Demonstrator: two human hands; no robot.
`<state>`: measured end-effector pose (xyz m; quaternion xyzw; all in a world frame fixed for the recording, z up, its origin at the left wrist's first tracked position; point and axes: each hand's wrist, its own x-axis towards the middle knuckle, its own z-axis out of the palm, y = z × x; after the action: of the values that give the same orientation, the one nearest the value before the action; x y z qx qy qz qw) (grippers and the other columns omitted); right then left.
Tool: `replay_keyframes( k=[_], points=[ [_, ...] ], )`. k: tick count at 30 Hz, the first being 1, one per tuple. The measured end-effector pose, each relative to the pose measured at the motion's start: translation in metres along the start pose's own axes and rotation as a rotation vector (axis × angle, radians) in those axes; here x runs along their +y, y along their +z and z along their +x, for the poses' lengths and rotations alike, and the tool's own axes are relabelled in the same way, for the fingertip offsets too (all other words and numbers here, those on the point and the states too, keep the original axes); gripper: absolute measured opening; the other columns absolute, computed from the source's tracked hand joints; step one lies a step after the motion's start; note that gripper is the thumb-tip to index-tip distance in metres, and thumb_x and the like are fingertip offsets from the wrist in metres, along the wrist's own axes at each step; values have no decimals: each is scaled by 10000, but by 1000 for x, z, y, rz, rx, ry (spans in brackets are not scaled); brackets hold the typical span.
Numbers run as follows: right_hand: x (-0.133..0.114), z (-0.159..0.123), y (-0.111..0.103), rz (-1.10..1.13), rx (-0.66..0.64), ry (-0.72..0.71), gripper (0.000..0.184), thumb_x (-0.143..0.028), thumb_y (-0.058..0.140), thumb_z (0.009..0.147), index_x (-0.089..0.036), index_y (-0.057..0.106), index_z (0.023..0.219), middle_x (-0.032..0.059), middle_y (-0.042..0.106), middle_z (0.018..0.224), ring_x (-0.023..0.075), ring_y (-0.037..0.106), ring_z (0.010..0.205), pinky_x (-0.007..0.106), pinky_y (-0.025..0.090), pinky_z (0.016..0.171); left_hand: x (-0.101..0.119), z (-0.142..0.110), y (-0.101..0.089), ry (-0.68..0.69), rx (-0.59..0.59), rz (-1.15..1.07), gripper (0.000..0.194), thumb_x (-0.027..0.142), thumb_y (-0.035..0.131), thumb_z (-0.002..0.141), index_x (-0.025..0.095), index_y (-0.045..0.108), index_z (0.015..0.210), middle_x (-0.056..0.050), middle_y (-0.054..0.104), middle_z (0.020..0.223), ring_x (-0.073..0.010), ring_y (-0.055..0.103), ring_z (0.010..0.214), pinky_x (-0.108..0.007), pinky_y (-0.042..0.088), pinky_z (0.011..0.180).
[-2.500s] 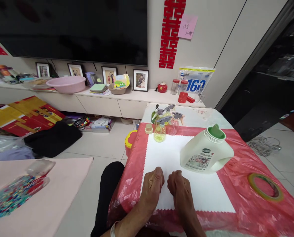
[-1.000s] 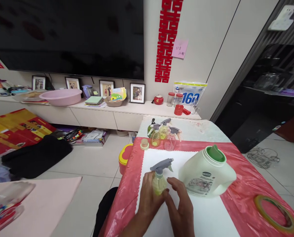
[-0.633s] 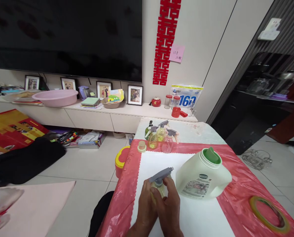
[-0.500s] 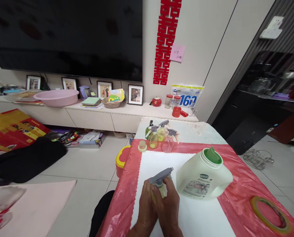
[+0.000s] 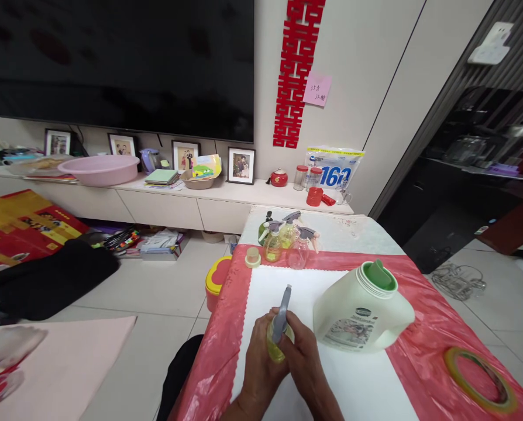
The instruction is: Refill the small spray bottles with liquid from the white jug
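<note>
Between my hands is a small spray bottle [image 5: 274, 349] with yellowish liquid, its grey spray head [image 5: 282, 316] pointing away from me. My left hand [image 5: 258, 356] is closed around the bottle's body from the left. From the right, my right hand [image 5: 304, 351] grips at the collar and head; some fingertips are hidden. To the right stands a large pale green jug [image 5: 353, 318] with its green-lined mouth uncovered. Beyond my hands are more spray bottles, a yellow one [image 5: 272, 248] and a pink one [image 5: 298, 255] among them, beside a pale cap [image 5: 253, 256].
A white sheet [image 5: 353, 386] lies on the red table cover [image 5: 217, 345]. A roll of tape [image 5: 481, 380] rests at the right. A red and yellow stool [image 5: 217, 278] stands left of the table. Behind is a long cabinet [image 5: 165, 207] with frames and a pink basin [image 5: 101, 171].
The spray head has turned from pointing right to pointing away from me. My right hand has shifted around it, while my left keeps hold of the bottle.
</note>
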<state>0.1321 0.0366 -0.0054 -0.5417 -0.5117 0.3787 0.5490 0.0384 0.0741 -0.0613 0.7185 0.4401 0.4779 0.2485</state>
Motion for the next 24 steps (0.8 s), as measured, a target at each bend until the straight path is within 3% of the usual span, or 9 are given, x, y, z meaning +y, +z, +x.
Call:
replay_keyframes(
  k=[2,5,8,12,17,21,24],
  points=[
    [-4,-1,1,-37,27,-51,361,-403,570,978,-214,643,1276,67,593,1233,194,564,1174,256,503,975,0,-1,0,29,-30,21,237,281,562,894,238,645,1112,-86,714,976,-255,692,892,-410,601,819],
    [-4,-5,8,-159,201,-163,299,-380,636,917,-194,678,1148,81,596,1138,180,590,1043,246,531,858,5,-1,-2,38,-110,65,193,240,536,907,234,665,1051,-87,710,971,-258,685,911,-430,577,856],
    [3,-9,13,-192,317,-164,277,-369,670,888,-171,673,1081,81,599,1052,174,597,973,256,528,833,13,1,-5,15,-146,59,160,246,528,916,221,661,1002,-85,700,949,-255,673,921,-437,567,867],
    [10,-13,10,-125,286,-111,331,-355,652,936,-192,624,1223,68,612,1156,164,612,1036,258,523,900,20,5,-10,-2,-76,11,127,267,556,895,204,637,970,-88,689,931,-253,658,875,-428,569,808],
    [6,-13,0,-69,101,-153,345,-342,549,1018,-201,587,1330,85,596,1257,185,595,1154,302,524,973,20,10,-9,94,-74,-10,167,319,578,870,200,626,976,-72,686,902,-251,647,812,-430,568,753],
    [7,-9,0,-155,187,-266,295,-350,642,957,-210,654,1216,75,591,1187,184,585,1112,312,520,955,18,9,-7,57,-73,-20,135,305,558,890,201,618,952,-63,688,878,-236,647,800,-414,575,741],
    [10,-8,2,-155,211,-257,251,-325,659,946,-208,666,1168,71,601,1152,181,597,1080,314,530,931,19,8,-6,78,-102,-25,138,327,622,859,219,632,944,-50,697,871,-243,659,808,-433,582,772]
  ],
)
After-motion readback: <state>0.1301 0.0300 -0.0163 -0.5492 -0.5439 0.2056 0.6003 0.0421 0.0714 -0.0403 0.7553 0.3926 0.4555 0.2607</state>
